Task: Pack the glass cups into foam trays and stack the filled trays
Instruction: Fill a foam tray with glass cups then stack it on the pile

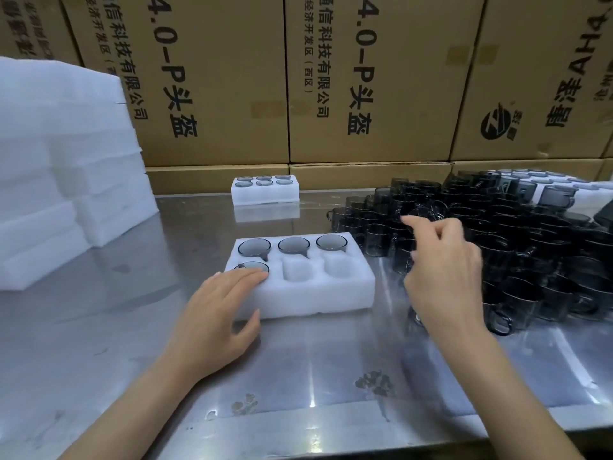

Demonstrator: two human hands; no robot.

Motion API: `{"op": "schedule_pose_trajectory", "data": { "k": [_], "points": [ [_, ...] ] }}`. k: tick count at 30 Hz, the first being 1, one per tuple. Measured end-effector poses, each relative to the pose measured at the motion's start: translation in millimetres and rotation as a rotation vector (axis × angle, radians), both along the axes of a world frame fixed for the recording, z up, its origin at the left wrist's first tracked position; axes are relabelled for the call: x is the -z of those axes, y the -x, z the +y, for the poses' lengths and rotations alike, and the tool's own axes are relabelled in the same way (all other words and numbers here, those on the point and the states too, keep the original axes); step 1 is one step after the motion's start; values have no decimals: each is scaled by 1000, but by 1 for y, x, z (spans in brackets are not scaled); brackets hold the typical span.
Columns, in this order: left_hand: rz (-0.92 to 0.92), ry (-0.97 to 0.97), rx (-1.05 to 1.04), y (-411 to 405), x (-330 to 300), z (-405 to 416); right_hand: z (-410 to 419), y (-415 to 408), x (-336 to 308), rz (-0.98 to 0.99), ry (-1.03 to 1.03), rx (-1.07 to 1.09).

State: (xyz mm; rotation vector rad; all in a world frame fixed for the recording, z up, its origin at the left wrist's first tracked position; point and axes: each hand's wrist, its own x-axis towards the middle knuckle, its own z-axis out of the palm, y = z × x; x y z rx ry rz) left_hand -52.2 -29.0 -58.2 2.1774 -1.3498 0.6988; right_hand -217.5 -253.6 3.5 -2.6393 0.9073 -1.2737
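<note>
A white foam tray [308, 295] lies on the steel table in front of me. Its back row holds three smoky glass cups [293, 244]. A further cup [252, 267] sits in the front left pocket; the other two front pockets are bare. My left hand [217, 313] rests flat on the tray's front left corner, fingertips on that cup's rim. My right hand [442, 270] hovers over the heap of loose dark glass cups [517, 247] at the right, index finger stretched out, other fingers loosely curled, holding nothing.
A filled foam tray [265, 195] stands at the back of the table [132, 327]. Stacks of blank foam trays [66, 167] rise at the left. Cardboard boxes [365, 78] wall off the back. The table's front edge runs near the bottom.
</note>
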Motion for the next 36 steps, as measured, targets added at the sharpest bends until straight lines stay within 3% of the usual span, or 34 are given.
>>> {"op": "schedule_pose_trajectory", "data": {
  "k": [6, 9, 13, 19, 23, 26, 36],
  "points": [
    [76, 149, 41, 9, -5, -16, 43, -45, 6, -39, 81, -696],
    [220, 279, 40, 14, -9, -25, 55, -62, 19, 54, 119, -835],
    [171, 290, 13, 16, -9, -35, 53, -69, 27, 18, 43, -840],
    [37, 264, -140, 12, -16, -50, 45, -76, 19, 90, -17, -601],
    [26, 293, -158, 8, -13, -52, 39, -85, 17, 47, -32, -748],
    [125, 341, -115, 5, -10, -47, 35, -84, 23, 54, -95, -732],
    [185, 415, -9, 2, -9, -44, 37, -82, 28, 86, -140, -827]
  ]
}}
